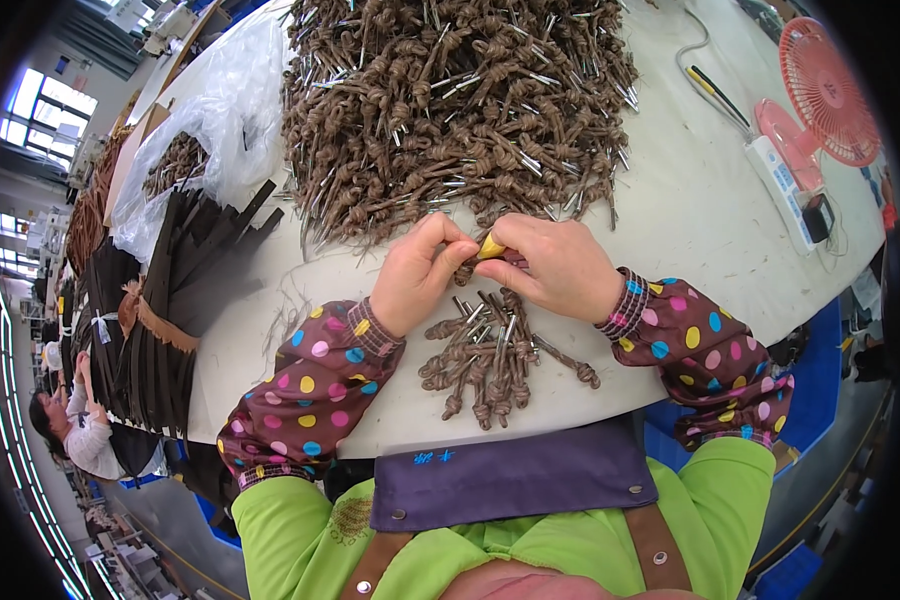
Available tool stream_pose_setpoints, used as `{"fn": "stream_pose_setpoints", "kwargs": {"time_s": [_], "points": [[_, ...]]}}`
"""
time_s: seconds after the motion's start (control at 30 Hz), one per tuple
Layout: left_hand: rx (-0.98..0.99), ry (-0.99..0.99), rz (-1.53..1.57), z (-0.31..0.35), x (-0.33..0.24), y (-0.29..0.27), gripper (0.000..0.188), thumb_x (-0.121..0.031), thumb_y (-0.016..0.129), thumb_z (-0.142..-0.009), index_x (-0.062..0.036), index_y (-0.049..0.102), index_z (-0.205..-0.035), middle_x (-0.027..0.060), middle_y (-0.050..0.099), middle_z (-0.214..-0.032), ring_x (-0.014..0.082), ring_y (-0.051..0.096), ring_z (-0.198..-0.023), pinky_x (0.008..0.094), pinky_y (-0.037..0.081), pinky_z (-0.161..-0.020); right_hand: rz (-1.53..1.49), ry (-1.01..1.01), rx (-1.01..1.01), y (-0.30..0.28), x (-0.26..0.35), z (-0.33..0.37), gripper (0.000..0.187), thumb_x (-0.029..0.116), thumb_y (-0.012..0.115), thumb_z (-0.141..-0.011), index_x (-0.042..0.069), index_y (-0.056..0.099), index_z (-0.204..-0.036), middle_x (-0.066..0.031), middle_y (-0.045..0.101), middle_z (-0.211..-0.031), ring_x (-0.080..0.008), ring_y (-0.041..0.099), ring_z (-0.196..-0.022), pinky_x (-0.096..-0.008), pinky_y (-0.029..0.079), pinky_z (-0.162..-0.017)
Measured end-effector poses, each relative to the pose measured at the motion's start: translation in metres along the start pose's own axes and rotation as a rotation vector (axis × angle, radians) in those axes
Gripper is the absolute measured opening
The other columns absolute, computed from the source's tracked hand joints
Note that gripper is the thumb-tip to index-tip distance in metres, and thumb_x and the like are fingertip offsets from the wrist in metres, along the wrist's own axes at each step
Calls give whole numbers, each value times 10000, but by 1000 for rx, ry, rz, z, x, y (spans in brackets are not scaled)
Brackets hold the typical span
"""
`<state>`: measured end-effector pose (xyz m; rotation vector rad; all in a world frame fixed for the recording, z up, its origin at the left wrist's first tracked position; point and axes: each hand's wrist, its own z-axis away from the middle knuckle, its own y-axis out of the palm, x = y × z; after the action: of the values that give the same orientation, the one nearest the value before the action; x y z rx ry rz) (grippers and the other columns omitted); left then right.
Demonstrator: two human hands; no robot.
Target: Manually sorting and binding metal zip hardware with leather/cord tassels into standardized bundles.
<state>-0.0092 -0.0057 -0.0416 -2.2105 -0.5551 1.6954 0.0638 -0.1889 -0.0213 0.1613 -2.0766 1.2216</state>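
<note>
My left hand is closed, thumb and forefinger pinching a brown knotted cord. Close against it, my right hand grips a small yellow object. Its kind is hidden by the fingers; a bit of the cord also shows by this hand. Just below both hands lies a small heap of brown knotted cords with silvery metal tips. Beyond the hands spreads a large, dense pile of similar cords.
The pale table bears a pink fan and a white power strip at the right. Dark strips hang over the left edge beside a clear plastic bag. Another person is at far left.
</note>
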Motion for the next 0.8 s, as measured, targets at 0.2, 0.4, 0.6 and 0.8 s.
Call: {"fn": "stream_pose_setpoints", "kwargs": {"time_s": [0.2, 0.4, 0.6, 0.8], "points": [[18, -117, 122, 1, 2, 0, 123, -136, 539, -896, -18, 520, -864, 36, 555, -732, 88, 506, -656, 229, 411, -597, -131, 75, 15, -4, -5, -4, 273, 310, 636, -796, 56, 540, -828, -80, 565, -740, -259, 575, -639, -345, 439, -541], [93, -184, 294, -1, 5, 2, 132, -146, 497, -923, -17, 510, -897, 9, 561, -766, 58, 498, -685, 204, 414, -618, -309, 70, -237, 3, -6, -10, 482, 307, 720, -721, 43, 505, -1062, -76, 587, -778, -238, 615, -751, -311, 478, -637], [148, -104, 531, -2, -2, 3, 346, -109, 548, -885, -19, 387, -1178, 77, 601, -986, 94, 535, -818, 228, 442, -763, -260, 192, -148, -4, -3, -13, 466, 170, 679, -742, 73, 468, -1146, -69, 630, -867, -243, 614, -759, -308, 482, -664], [133, -136, 358, -2, -6, 4, 543, 0, 575, -832, -24, 275, -1284, 113, 595, -1070, 113, 543, -896, 244, 435, -826, -392, 147, -229, 6, -10, -11, 349, 38, 621, -807, 26, 487, -1129, -40, 624, -876, -62, 552, -709, -186, 431, -611]]}}
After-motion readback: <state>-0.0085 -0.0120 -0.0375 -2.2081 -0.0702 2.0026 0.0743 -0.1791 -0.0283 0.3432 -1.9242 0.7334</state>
